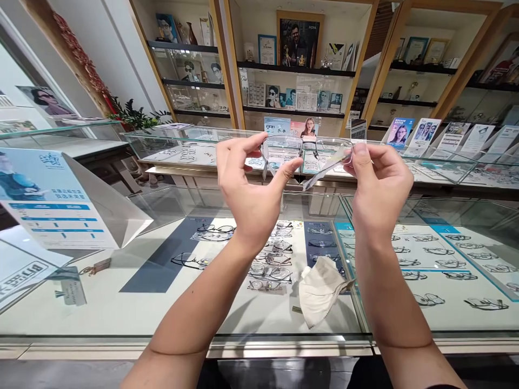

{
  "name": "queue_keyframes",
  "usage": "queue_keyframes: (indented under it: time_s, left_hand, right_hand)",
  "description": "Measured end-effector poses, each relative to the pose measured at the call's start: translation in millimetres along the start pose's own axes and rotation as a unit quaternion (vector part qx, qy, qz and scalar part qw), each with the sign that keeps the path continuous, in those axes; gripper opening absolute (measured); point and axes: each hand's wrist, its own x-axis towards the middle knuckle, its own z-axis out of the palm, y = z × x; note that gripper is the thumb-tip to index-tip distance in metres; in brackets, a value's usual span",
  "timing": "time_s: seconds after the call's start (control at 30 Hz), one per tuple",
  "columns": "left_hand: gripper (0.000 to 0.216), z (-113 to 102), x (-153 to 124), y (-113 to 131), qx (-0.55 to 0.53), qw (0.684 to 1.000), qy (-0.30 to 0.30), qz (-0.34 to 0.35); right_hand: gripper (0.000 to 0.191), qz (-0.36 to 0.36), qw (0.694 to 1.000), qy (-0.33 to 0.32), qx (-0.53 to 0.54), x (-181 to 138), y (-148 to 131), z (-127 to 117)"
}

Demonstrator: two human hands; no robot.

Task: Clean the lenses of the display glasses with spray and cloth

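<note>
A pair of eyeglasses [309, 141] with a thin dark frame is held up in front of me, above the glass counter. My left hand [253, 189] is closed about its left end, with the index fingertip at the frame's outer corner and the thumb below the lens. At the opposite end, my right hand [381, 181] pinches the frame's corner between thumb and fingers. The temples carry pale, translucent wrapping or tags [322, 174]; which of these I cannot tell. Below, a crumpled cream cloth [320, 292] lies on the counter, between my forearms.
Rows of eyeglasses [275, 273] are displayed under the counter's glass. A blue-and-white folded sign [60, 202] stands on the left, near a small tag [73, 286]. Farther back are another glass showcase [194, 141], upright leaflets [424, 138] and wall shelves [298, 67].
</note>
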Motion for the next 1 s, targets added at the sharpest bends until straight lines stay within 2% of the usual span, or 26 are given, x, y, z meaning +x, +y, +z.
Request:
queue_keyframes:
  time_s: [0.2,0.47,0.77,1.0]
  left_hand:
    - [0.057,2.0,0.3,-10.5,-0.009,1.000,-0.014,0.005]
    - [0.055,6.7,-2.1,-19.1,-0.017,0.999,-0.033,-0.013]
    - [0.057,3.3,-1.9,-9.4,-0.010,1.000,-0.015,-0.003]
    - [0.053,2.2,-1.3,-3.8,0.023,1.000,-0.003,0.016]
  right_hand:
    - [0.024,-0.007,1.000,0.003,-0.017,-2.9,-4.2,-0.6]
    - [0.031,-0.044,0.998,0.004,-0.049,-4.1,-3.6,-4.4]
    - [0.022,-0.011,1.000,0.006,-0.022,-0.9,-6.7,-3.3]
    - [0.029,0.020,0.999,-0.020,-0.025,2.9,1.7,-3.5]
